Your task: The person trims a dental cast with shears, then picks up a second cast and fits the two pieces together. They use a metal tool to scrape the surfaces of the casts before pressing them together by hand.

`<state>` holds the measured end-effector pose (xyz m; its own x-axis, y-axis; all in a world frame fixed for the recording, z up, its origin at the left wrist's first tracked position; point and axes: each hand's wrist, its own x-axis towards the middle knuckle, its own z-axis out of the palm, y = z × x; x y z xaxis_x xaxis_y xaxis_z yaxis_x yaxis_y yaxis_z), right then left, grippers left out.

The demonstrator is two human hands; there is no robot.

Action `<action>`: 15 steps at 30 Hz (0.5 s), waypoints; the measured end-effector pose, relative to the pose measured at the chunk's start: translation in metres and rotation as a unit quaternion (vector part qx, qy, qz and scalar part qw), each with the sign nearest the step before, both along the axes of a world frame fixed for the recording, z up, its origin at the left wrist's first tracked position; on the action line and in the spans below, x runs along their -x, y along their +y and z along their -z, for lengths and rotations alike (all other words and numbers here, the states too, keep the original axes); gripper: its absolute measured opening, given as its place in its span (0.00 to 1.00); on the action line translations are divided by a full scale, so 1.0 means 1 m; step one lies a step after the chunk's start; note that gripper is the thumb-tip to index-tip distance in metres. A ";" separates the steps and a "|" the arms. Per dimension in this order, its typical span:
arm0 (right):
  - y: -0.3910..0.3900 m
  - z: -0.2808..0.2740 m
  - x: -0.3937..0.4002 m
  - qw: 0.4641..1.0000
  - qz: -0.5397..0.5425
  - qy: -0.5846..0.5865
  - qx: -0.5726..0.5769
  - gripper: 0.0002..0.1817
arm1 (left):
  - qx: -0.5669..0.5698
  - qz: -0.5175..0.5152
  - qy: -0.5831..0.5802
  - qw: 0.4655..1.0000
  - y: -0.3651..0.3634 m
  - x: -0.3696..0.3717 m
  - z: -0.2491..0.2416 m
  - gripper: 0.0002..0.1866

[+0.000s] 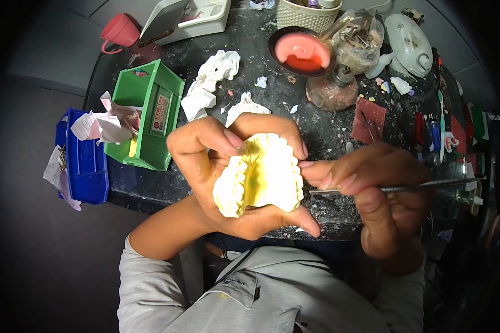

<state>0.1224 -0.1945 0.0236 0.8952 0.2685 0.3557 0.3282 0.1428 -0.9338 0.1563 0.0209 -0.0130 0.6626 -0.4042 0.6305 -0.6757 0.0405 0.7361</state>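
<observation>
My left hand is closed round a pale yellow dental cast, holding it above the table's near edge with the row of teeth facing up. Strong light washes out much of its surface. To the right, my right hand pinches a thin metal dental carving tool. The tool's tip points left, close to the cast's right side, and a fingertip of this hand is right at the cast's edge.
A spirit burner stands beyond my hands, beside a dark bowl of pink wax. Green and blue bins sit left, near crumpled tissue. A red wax sheet lies right. Scraps litter the black table.
</observation>
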 end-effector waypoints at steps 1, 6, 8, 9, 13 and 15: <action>0.001 -0.001 0.002 1.000 -0.001 0.001 0.000 0.13 | 0.011 0.012 -0.058 0.998 -0.001 -0.006 0.004 0.61; 0.002 -0.003 0.001 1.000 -0.004 0.004 -0.009 0.17 | 0.013 0.015 -0.051 0.998 -0.003 -0.005 0.003 0.61; 0.004 -0.003 0.002 1.000 0.004 0.008 -0.010 0.17 | 0.029 0.024 -0.049 0.998 -0.004 -0.005 0.004 0.61; 0.005 -0.003 0.003 1.000 0.013 0.012 -0.011 0.17 | 0.031 0.031 -0.039 0.998 -0.004 -0.005 0.004 0.60; 0.002 0.002 -0.002 1.000 0.011 -0.029 0.004 0.15 | 0.110 0.079 0.017 0.991 -0.010 -0.002 0.005 0.50; 0.001 0.005 -0.008 0.991 0.046 -0.116 0.043 0.13 | 0.119 0.088 0.026 0.989 -0.011 -0.002 0.008 0.51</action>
